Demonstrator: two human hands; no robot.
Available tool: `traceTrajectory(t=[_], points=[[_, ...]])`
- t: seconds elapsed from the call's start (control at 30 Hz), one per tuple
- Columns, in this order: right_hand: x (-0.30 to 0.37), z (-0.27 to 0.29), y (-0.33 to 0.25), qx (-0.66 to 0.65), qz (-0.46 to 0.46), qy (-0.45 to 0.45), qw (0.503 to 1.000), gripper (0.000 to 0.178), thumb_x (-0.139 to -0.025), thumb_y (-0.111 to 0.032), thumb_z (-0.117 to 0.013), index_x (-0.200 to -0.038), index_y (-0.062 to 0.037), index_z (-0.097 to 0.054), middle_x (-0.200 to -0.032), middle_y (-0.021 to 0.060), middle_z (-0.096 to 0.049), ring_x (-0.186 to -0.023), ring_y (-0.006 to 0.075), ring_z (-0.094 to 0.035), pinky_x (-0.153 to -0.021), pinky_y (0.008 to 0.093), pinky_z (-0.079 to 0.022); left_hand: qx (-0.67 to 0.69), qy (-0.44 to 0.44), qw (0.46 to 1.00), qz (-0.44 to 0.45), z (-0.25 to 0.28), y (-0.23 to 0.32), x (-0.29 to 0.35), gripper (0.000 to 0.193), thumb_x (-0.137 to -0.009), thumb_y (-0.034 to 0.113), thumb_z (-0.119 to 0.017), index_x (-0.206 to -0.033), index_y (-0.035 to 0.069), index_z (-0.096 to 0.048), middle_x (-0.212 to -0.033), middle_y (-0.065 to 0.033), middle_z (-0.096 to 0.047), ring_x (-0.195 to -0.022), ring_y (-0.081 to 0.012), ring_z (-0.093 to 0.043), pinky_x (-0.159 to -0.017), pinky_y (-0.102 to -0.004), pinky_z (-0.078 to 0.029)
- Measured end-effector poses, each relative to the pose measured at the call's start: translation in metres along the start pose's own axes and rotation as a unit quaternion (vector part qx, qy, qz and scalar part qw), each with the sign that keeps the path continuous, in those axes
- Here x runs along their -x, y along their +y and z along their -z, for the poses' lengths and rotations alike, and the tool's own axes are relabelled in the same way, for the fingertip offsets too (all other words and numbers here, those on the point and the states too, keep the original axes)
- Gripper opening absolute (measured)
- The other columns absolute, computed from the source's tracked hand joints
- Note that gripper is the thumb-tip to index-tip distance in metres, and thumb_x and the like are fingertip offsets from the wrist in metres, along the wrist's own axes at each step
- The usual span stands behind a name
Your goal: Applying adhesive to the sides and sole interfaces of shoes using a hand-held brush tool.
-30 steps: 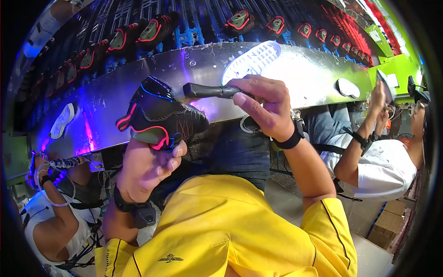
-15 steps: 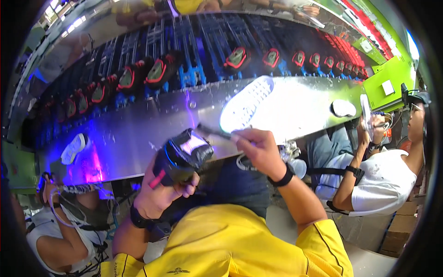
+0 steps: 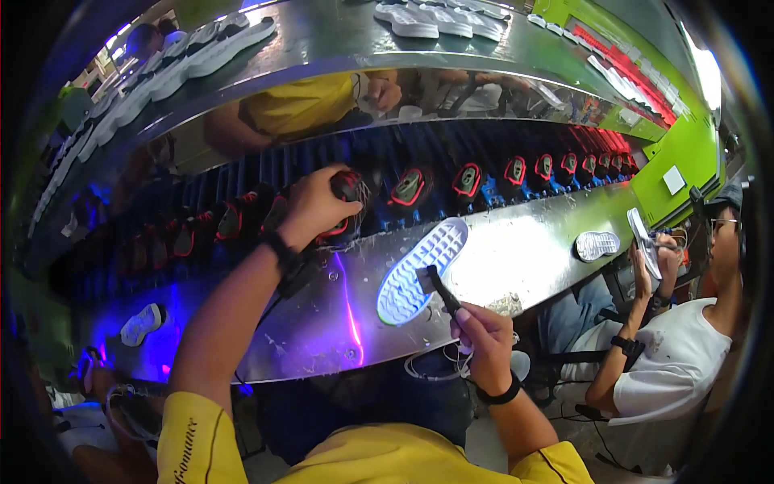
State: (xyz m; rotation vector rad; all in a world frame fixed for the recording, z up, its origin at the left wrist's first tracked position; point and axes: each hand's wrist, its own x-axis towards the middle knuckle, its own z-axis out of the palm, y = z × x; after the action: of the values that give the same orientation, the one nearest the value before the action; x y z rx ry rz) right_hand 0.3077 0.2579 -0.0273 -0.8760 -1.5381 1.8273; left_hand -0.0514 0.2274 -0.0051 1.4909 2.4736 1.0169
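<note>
My left hand reaches out to the conveyor and grips a dark shoe upper with red trim, its fingers wrapped over the top. Pale threads hang beside it, and its underside is mostly hidden. Between finger and thumb, my right hand has a black-handled brush. The bristle end is over the lower part of a white shoe sole, which lies tread-patterned on the metal bench; whether they touch I cannot tell.
More shoe uppers stand in a row on blue holders. White soles line the shelf above. Single soles lie on the bench left and right. A co-worker at right handles a sole; another sits at lower left.
My left hand has carried the shoe upper from in front of me out to the conveyor row. My right hand has come lower and nearer, the brush now by the sole. The view has tilted up.
</note>
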Motion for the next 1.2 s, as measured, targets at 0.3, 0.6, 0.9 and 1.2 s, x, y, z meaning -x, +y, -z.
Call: traceTrajectory(t=[0.3, 0.6, 0.9, 1.2], points=[[0.001, 0.005, 0.010, -0.001, -0.064, -0.016, 0.998, 0.024, -0.104, -0.014, -0.066, -0.115, 0.0055, -0.076, -0.076, -0.0018, -0.065, -0.068, 0.0039, -0.054, -0.061, 0.0206, -0.039, -0.114, 0.053, 0.990, -0.058, -0.054, -0.083, -0.040, 0.041, -0.099, 0.036, -0.061, -0.129, 0.010, -0.073, -0.119, -0.0192, -0.075, -0.112, -0.0405, -0.070, -0.100, -0.0465, -0.054], [0.006, 0.004, 0.008, 0.007, -0.041, -0.002, 0.999, 0.028, -0.104, -0.015, -0.063, -0.117, 0.0063, -0.076, -0.075, -0.0010, -0.065, -0.061, 0.0022, -0.045, -0.057, 0.0206, -0.030, -0.129, -0.076, 0.989, 0.010, 0.084, -0.229, 0.008, 0.054, -0.075, 0.023, -0.084, -0.128, 0.017, -0.076, -0.113, -0.0133, -0.078, -0.108, -0.0320, -0.074, -0.094, -0.0402, -0.058], [0.020, -0.003, 0.003, 0.020, -0.018, -0.016, 1.000, 0.029, -0.105, -0.016, -0.062, -0.118, 0.0067, -0.075, -0.075, -0.0014, -0.064, -0.061, 0.0018, -0.042, -0.056, 0.0197, -0.027, -0.173, 0.006, 0.984, 0.047, 0.118, -0.129, 0.093, 0.058, -0.072, 0.018, -0.082, -0.129, 0.017, -0.075, -0.113, -0.0158, -0.076, -0.105, -0.0333, -0.074, -0.093, -0.0408, -0.057], [0.039, -0.011, 0.011, 0.017, -0.051, -0.023, 0.998, 0.028, -0.105, -0.015, -0.061, -0.117, 0.0058, -0.076, -0.075, -0.0005, -0.063, -0.060, 0.0020, -0.043, -0.052, 0.0197, -0.028, -0.220, -0.101, 0.966, 0.092, 0.091, -0.063, 0.209, 0.074, -0.067, 0.023, -0.087, -0.138, 0.015, -0.068, -0.105, -0.0144, -0.066, -0.100, -0.0371, -0.067, -0.088, -0.0449, -0.054]])
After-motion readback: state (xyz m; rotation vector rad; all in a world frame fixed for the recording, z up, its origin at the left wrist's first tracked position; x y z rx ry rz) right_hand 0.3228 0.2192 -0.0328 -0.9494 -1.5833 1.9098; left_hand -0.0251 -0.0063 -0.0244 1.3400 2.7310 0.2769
